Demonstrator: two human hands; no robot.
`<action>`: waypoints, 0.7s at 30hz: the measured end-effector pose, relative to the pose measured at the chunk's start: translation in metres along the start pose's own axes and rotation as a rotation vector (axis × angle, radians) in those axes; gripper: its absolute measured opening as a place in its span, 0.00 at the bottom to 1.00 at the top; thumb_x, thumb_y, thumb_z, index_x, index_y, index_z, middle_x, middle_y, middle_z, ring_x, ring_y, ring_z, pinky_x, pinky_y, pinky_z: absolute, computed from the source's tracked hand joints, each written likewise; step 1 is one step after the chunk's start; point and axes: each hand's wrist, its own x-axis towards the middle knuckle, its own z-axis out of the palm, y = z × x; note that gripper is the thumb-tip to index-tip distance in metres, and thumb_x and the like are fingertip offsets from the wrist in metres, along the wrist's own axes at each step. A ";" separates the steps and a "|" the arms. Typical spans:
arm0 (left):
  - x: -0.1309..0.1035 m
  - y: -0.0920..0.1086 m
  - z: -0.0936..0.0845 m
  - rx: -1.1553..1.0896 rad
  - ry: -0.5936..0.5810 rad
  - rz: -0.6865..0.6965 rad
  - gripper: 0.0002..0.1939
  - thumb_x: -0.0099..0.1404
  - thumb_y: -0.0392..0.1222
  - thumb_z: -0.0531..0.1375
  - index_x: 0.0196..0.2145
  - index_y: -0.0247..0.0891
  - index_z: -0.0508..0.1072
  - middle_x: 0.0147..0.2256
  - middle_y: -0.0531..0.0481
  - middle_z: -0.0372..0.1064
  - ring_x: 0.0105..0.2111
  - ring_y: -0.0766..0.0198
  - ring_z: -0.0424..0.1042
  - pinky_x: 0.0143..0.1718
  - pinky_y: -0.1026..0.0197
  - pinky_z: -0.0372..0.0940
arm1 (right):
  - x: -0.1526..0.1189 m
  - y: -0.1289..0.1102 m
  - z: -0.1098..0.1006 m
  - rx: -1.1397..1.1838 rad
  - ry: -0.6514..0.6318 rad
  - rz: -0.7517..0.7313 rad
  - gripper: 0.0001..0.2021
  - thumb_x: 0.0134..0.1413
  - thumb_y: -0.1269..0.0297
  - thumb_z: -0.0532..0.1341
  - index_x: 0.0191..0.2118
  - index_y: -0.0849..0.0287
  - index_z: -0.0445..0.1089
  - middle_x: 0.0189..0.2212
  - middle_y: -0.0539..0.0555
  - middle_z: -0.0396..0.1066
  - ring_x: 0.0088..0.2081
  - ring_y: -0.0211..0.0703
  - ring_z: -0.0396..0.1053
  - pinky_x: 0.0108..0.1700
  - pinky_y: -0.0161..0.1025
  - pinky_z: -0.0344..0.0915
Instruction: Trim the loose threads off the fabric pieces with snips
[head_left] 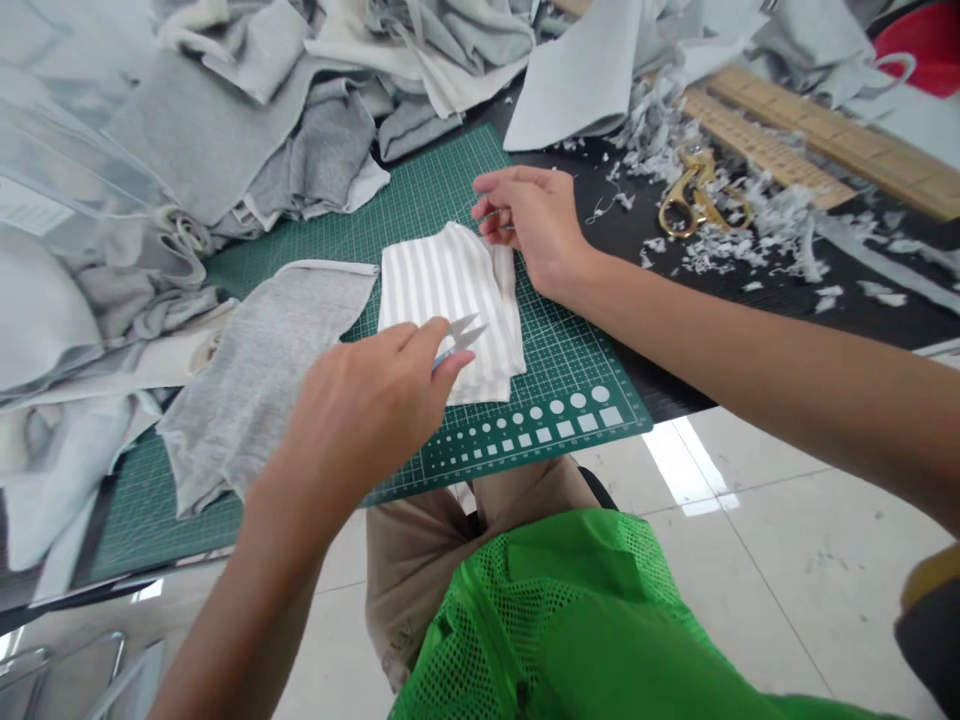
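In my left hand (367, 390) is a pair of thread snips (463, 335), its two pointed blades spread apart over the fabric. Beneath the blades a grey-and-white striped piece of fabric (427, 265) lies folded on a green cutting mat (585, 350). My right hand (536, 220) hovers at the fabric's upper right corner, fingers loosely curled and apart, with nothing visible in them. Left of the striped piece, a grey fabric piece (262, 350) lies flat, partly covered by my left hand and forearm.
Piles of grey and white cloth (315, 140) crowd the back and left of the table. Gold-handled scissors (694, 195) lie among shredded scraps (731, 245) on the right, beside wooden rulers (840, 140). A white sheet-like piece (577, 80) stands behind the mat.
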 end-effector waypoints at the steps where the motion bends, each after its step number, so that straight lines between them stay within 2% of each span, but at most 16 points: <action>1: 0.008 -0.004 0.002 0.031 -0.027 -0.027 0.19 0.72 0.49 0.48 0.46 0.34 0.72 0.32 0.44 0.74 0.30 0.57 0.73 0.27 0.59 0.60 | 0.000 0.000 0.000 0.001 0.004 -0.001 0.11 0.50 0.82 0.53 0.29 0.62 0.68 0.21 0.48 0.68 0.21 0.32 0.64 0.25 0.32 0.62; 4: 0.014 -0.023 0.004 0.077 -0.025 -0.096 0.20 0.73 0.46 0.46 0.43 0.36 0.75 0.34 0.44 0.75 0.33 0.56 0.74 0.31 0.58 0.61 | 0.001 0.001 -0.001 0.000 0.011 0.009 0.12 0.51 0.82 0.54 0.27 0.59 0.68 0.21 0.48 0.69 0.22 0.34 0.64 0.25 0.32 0.63; 7: 0.000 -0.040 -0.002 0.095 -0.003 -0.141 0.20 0.73 0.48 0.47 0.51 0.42 0.72 0.38 0.45 0.76 0.35 0.54 0.74 0.33 0.56 0.62 | 0.002 0.003 -0.001 0.002 -0.017 0.018 0.10 0.52 0.81 0.54 0.29 0.60 0.69 0.22 0.48 0.69 0.22 0.33 0.64 0.26 0.32 0.63; 11: -0.019 -0.037 -0.007 0.125 -0.135 -0.185 0.24 0.71 0.55 0.47 0.57 0.42 0.67 0.39 0.44 0.75 0.34 0.51 0.74 0.28 0.56 0.60 | 0.002 0.005 -0.001 -0.027 -0.009 0.021 0.08 0.54 0.77 0.55 0.29 0.60 0.68 0.23 0.47 0.68 0.22 0.30 0.64 0.27 0.30 0.62; 15: -0.019 -0.030 -0.001 -0.034 -0.132 -0.172 0.25 0.70 0.58 0.48 0.54 0.41 0.69 0.40 0.45 0.75 0.36 0.52 0.74 0.30 0.57 0.61 | 0.001 0.003 0.000 -0.033 0.000 -0.003 0.09 0.52 0.78 0.54 0.30 0.60 0.69 0.24 0.48 0.69 0.23 0.31 0.63 0.27 0.31 0.62; 21: -0.018 -0.039 0.005 -0.372 -0.088 -0.144 0.19 0.70 0.54 0.51 0.51 0.46 0.72 0.38 0.50 0.74 0.35 0.58 0.72 0.36 0.57 0.63 | 0.001 0.002 -0.001 0.015 0.014 0.008 0.09 0.48 0.77 0.56 0.30 0.61 0.72 0.23 0.49 0.70 0.22 0.32 0.65 0.26 0.32 0.63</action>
